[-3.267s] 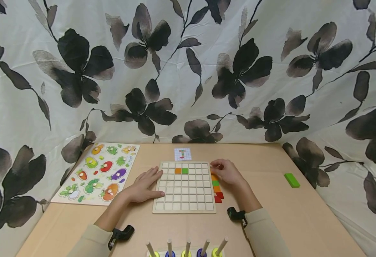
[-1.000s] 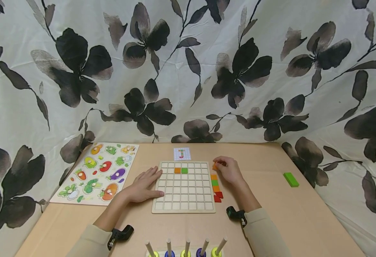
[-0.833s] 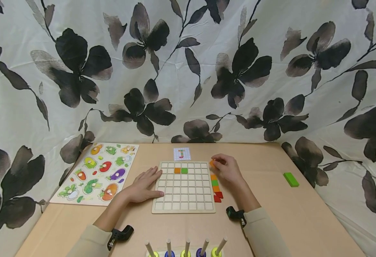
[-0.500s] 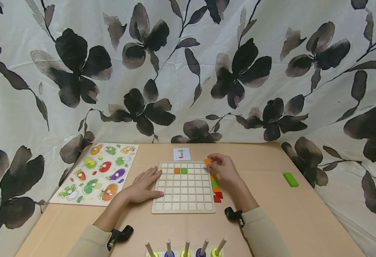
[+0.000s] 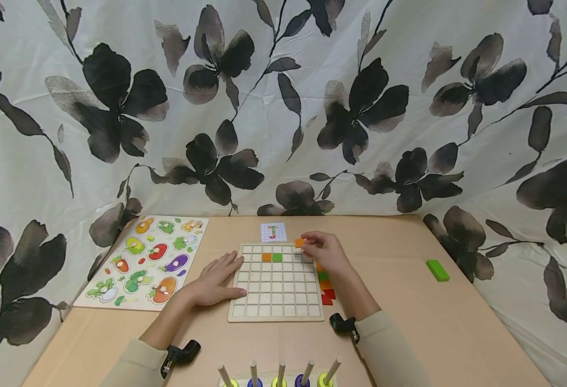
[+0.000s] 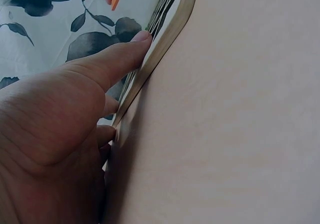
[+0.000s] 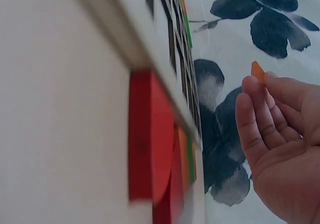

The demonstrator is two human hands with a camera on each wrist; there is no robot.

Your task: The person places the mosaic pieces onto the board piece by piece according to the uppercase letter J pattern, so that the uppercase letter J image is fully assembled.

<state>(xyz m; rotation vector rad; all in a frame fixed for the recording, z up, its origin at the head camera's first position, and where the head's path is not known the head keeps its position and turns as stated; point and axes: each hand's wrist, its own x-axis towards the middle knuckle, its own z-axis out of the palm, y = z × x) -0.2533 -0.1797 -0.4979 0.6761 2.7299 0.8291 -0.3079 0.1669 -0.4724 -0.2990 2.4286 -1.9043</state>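
Observation:
My right hand pinches an orange square tile between thumb and fingertips, held over the far right part of the white grid board. In the right wrist view the orange tile sticks up from the fingertips, apart from the board. My left hand lies at the board's left edge with fingers extended; in the left wrist view its thumb touches the rim. One orange tile and one green tile sit side by side in the second row of cells.
Along the board's right side lie more tiles, orange, green and red. A pattern card lies behind the board. A vegetable puzzle board is at left, a green block at right, and a peg stand in front.
My right hand has picked up an orange tile from beside the board and carried it leftward over the board's far edge. The left hand has stayed in place.

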